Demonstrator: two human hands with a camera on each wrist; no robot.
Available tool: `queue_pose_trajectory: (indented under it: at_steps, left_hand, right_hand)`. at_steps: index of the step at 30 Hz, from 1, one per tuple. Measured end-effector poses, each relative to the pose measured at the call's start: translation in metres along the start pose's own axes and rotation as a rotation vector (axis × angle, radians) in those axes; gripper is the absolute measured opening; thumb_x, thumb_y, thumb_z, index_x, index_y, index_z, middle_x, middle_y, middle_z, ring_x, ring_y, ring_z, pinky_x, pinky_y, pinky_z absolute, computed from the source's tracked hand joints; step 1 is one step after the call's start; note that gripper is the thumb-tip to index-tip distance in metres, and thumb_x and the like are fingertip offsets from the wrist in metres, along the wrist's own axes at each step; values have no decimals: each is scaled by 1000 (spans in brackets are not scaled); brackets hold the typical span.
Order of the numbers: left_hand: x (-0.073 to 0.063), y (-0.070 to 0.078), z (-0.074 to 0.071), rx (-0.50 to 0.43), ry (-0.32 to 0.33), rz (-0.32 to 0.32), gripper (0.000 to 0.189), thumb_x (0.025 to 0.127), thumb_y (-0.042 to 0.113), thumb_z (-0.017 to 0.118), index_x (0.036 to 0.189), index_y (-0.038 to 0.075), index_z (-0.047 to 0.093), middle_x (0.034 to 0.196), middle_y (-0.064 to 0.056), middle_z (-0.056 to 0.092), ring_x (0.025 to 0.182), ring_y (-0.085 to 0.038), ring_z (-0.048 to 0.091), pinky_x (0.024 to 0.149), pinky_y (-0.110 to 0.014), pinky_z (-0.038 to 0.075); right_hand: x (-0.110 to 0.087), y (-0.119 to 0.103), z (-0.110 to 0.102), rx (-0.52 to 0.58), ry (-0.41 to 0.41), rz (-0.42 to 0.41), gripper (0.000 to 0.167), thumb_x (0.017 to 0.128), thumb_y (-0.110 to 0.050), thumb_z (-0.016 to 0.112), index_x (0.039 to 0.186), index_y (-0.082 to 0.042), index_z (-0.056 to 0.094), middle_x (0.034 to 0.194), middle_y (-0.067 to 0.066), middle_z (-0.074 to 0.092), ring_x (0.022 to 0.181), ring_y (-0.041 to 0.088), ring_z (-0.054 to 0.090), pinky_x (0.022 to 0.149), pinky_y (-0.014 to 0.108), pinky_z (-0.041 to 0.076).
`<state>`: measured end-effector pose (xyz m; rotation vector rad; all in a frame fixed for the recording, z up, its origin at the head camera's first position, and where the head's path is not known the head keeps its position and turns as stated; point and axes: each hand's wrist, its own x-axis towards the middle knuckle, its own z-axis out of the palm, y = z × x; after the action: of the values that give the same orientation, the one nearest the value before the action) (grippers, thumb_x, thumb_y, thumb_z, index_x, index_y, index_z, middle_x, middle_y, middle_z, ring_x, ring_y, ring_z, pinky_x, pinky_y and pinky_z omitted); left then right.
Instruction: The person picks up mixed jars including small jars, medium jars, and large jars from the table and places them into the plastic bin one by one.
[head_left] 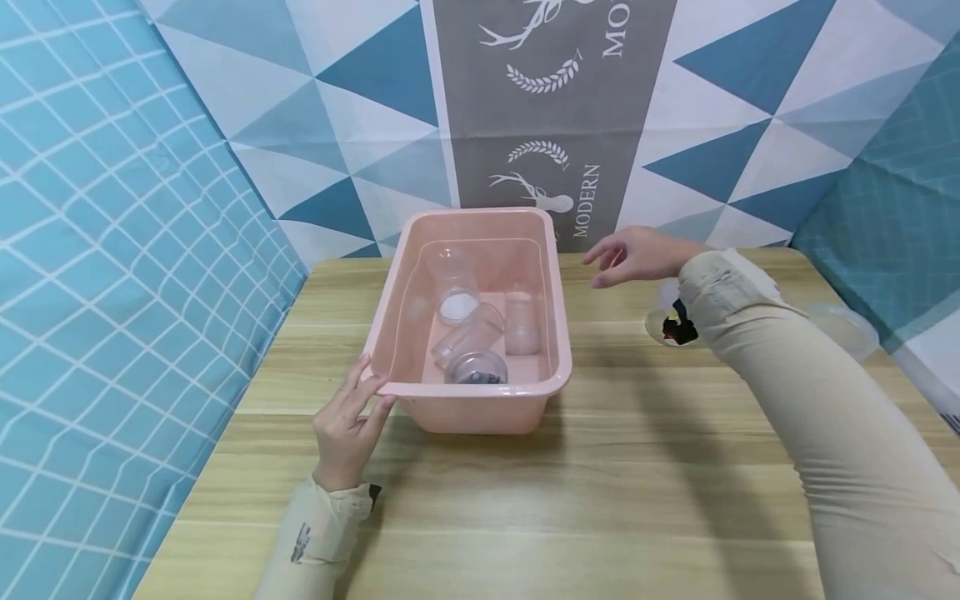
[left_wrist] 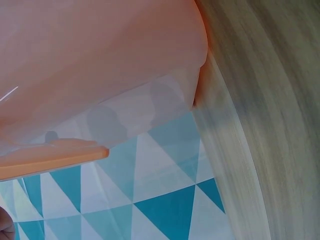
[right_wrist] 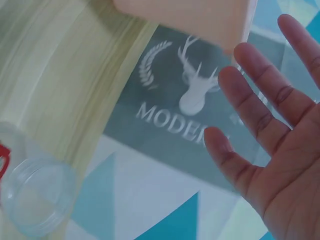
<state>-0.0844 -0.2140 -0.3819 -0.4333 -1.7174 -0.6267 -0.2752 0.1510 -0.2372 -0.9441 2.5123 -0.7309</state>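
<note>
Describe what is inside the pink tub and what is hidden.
Four clear containers are inside the pink tub; the far-left one shows a white disc, and the nearest one shows something dark, too unclear to name. The tub's near rim covers the nearest one's lower part.

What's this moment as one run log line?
left hand: touching tub rim, near-left corner | right hand: empty, right of tub | inside tub: clear jars | table: clear containers, right

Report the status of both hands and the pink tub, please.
Left hand touching near-left corner of pink tub. Right hand empty, right of tub. Clear containers inside tub. Nothing seen between right hand and tub.
</note>
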Motion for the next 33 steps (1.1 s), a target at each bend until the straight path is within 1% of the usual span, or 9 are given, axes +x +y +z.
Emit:
queue_pose_trajectory:
  at_steps: [4, 8, 12, 17, 20, 24, 27, 29, 33]
  left_hand:
    - [1, 0, -1, -7, -6, -1, 45, 92, 41, 63, 81, -2, 71, 100, -26, 68, 92, -29, 70, 89, -18, 46]
    - [2, 0, -1, -8, -11, 2, 45, 92, 41, 63, 81, -3, 71, 100, -26, 68, 91, -29, 70, 89, -18, 46]
    - [2, 0, -1, 5, -4, 5, 46, 92, 41, 62, 80, -2, 70, 99, -25, 69, 91, -28, 70, 88, -16, 46]
    - [1, 0, 0, 12, 5, 6, 46, 92, 42, 62, 80, -2, 71, 98, -26, 69, 89, -29, 70, 88, -16, 46]
    - [0, 0, 1, 9, 8, -2, 47, 91, 43, 63, 80, -2, 70, 98, -26, 68, 92, -25, 70, 88, -15, 45]
    - [0, 0, 2, 6, 9, -4, 47, 91, 43, 63, 80, -3, 70, 98, -26, 68, 98, -17, 68, 88, -14, 45]
    - [0, 1, 3, 6, 10, -2, 47, 91, 43, 63, 80, -3, 70, 98, -26, 69, 97, -18, 68, 88, -14, 45]
    - [0, 0, 3, 9, 12, 1, 47, 91, 43, 63, 80, -2, 70, 97, -26, 69, 92, -23, 70, 88, -14, 45]
    - [-1, 0, 2, 18, 13, 8, 48, 91, 43, 62, 80, -2, 71, 98, -25, 69, 79, -37, 69, 87, -14, 45]
  right_hand:
    - [-14, 21, -2, 19, 42, 28, 44, 90, -19, 67, 125, 5, 56, 109, 20, 64, 104, 37, 59, 88, 52, 47]
    - [-27, 44, -2, 30, 63, 61, 47, 89, -18, 68, 127, 6, 54, 116, 26, 60, 107, 40, 57, 89, 54, 46]
    - [-37, 61, -2, 50, 65, 111, 61, 90, -21, 69, 138, 5, 42, 129, 34, 48, 115, 48, 50, 92, 59, 43]
    - [-47, 77, -3, 112, 129, 155, 77, 89, -22, 70, 147, 1, 25, 139, 36, 33, 124, 54, 37, 95, 66, 36]
    - [-54, 90, 4, 198, 232, 174, 81, 89, -21, 69, 151, -3, 19, 143, 34, 29, 128, 52, 32, 97, 67, 32]
    - [-63, 110, 26, 324, 482, 196, 82, 89, -22, 69, 153, -9, 19, 147, 30, 28, 133, 49, 28, 102, 65, 26]
    - [-68, 125, 46, 378, 641, 190, 82, 89, -22, 69, 153, -10, 20, 149, 29, 28, 134, 48, 26, 106, 63, 21]
    - [-68, 135, 58, 414, 702, 193, 82, 89, -22, 68, 153, -12, 19, 152, 26, 24, 136, 47, 22, 109, 60, 18]
    - [-70, 153, 77, 518, 764, 215, 88, 90, -21, 66, 155, -14, 7, 157, 23, 10, 141, 44, 12, 113, 55, 10]
